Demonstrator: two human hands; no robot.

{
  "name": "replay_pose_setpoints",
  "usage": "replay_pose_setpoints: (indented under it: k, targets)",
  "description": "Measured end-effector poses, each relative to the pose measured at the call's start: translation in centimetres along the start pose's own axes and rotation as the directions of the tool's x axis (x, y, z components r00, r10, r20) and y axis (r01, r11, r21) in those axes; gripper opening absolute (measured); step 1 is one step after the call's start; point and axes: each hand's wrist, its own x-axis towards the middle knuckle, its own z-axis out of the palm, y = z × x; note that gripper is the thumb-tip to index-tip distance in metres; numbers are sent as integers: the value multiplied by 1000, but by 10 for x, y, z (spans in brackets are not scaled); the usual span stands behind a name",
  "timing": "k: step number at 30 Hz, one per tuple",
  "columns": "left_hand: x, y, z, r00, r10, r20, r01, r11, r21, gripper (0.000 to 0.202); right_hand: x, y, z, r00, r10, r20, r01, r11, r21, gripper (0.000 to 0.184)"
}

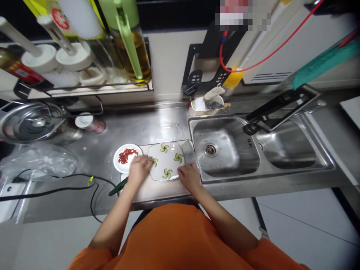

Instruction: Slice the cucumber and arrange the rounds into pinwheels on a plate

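A white square plate (166,159) lies on a pale cutting board (157,189) and carries several pinwheels of cucumber slices (178,158). My left hand (138,169) rests on the plate's left edge, its fingers pinched at one cucumber pinwheel (154,162). At the plate's lower right corner sits my right hand (189,177), fingers curled with knuckles up, touching the plate's rim. A small round dish of red berries (127,157) stands just left of the plate. A piece of cucumber (118,187) lies by my left wrist.
A double steel sink (230,150) with a black faucet (277,108) is right of the board. A knife blade (188,152) lies by the plate. A pot lid (33,123), plastic bag (39,161), black cables (56,189) and a rack of oil bottles (129,45) are at left.
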Motion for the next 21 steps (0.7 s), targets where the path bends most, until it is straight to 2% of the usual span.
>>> replay_pose_setpoints:
  k: [2,3,6,9,14,18,21]
  targets:
    - [-1,-22,-20,983,-133,-126,140,989,53,18,1,4,0,1000,8,-17,-8,1000,19,19]
    - [0,-31,-28,962,-207,-179,224,971,79,20,2,5,1,1000,11,-26,-10,1000,26,19]
    - [1,-44,-41,921,-359,-153,380,913,147,33,3,9,0,998,19,-52,-17,999,38,18]
    - [0,-39,-40,878,-459,-135,477,862,170,41,5,11,-1,996,34,-82,-30,999,40,18]
    - [-13,-16,-33,861,-490,-136,505,855,118,28,7,18,-1,990,42,-134,-34,997,64,22]
    - [-30,3,-23,880,-475,-3,474,878,67,27,9,22,2,989,59,-134,-45,994,101,24]
    - [-42,13,-12,873,-477,101,468,878,95,32,9,20,3,992,89,-92,-79,992,102,23]
